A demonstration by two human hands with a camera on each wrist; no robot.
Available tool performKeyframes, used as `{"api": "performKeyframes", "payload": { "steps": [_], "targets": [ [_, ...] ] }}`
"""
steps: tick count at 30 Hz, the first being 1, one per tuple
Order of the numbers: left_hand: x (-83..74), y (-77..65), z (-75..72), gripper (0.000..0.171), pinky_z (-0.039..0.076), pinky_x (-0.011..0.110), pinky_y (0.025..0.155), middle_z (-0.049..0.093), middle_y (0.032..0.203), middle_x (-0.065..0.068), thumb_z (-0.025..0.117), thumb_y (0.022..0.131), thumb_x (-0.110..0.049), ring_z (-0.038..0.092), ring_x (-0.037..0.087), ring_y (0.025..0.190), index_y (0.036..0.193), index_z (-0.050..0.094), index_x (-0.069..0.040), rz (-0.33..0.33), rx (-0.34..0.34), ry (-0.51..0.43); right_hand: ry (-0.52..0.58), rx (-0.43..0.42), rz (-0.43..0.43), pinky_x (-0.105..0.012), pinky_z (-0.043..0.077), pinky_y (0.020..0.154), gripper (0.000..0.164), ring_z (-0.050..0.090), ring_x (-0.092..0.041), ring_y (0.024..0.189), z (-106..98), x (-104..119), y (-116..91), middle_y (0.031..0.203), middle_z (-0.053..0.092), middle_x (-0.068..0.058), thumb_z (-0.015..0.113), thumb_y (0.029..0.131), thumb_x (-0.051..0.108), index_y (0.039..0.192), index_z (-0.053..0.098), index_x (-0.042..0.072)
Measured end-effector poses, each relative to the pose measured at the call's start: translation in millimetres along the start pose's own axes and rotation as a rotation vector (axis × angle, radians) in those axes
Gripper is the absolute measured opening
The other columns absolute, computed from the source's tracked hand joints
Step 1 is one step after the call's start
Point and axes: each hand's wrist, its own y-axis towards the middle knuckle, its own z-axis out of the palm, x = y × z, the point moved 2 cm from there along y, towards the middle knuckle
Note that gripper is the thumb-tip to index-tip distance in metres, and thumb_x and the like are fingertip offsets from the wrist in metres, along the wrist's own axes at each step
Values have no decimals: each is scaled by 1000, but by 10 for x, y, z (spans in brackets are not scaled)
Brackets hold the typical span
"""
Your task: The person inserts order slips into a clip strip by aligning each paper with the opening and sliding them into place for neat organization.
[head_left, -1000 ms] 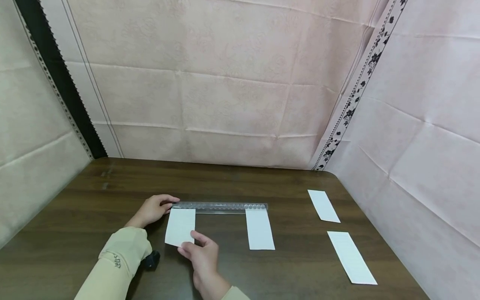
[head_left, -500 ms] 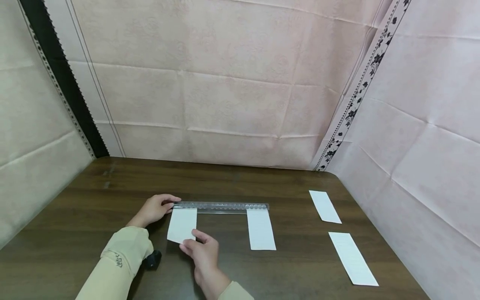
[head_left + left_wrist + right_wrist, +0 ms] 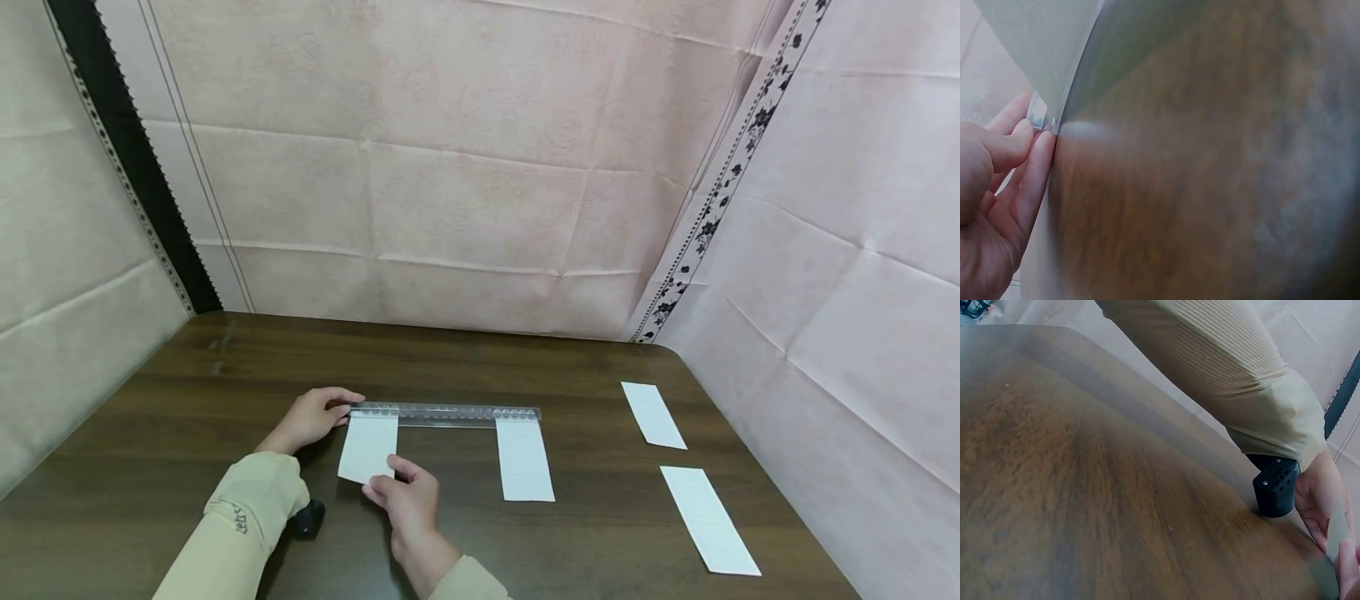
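In the head view my left hand (image 3: 311, 421) pinches the left end of a clear plastic ruler (image 3: 450, 415) lying across the table. The left wrist view shows the ruler's end (image 3: 1039, 112) between thumb and fingers. My right hand (image 3: 412, 508) pinches the lower right edge of a white paper strip (image 3: 369, 446) between thumb and forefinger. This strip's top edge lies under the ruler's left part, and its lower end looks slightly raised. A second white strip (image 3: 525, 458) lies flat with its top under the ruler's right end.
Two more white paper strips, a shorter one (image 3: 652, 414) and a longer one (image 3: 708, 521), lie near the right edge of the brown wooden table (image 3: 585, 550). Pale cloth (image 3: 450, 208) hangs behind and at both sides. A black wrist device (image 3: 307, 519) sits under the left sleeve.
My right hand has slid the left strip away from me, so its top now overlaps under the ruler. The left hand keeps its grip. The whole head view has shifted slightly.
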Motion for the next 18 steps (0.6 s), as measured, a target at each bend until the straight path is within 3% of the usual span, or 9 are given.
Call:
{"api": "performKeyframes", "payload": {
  "steps": [10,18],
  "targets": [
    [-31,-14,-1,24,53,31,75,56,119,22,49,94,3,57,27,100,113,64,0,-28,5,-1,-46,24,6,-31,55,65,42,61,-17,63,18,-8,39,123,43,-31,59,70,-19,111,58,-14],
    [-36,-18,7,25,53,31,76,57,119,21,49,94,3,57,27,101,113,64,0,-34,0,-1,-73,109,17,-33,56,64,38,59,-15,64,-15,30,115,95,53,-17,58,73,-16,111,58,-14]
  ]
}}
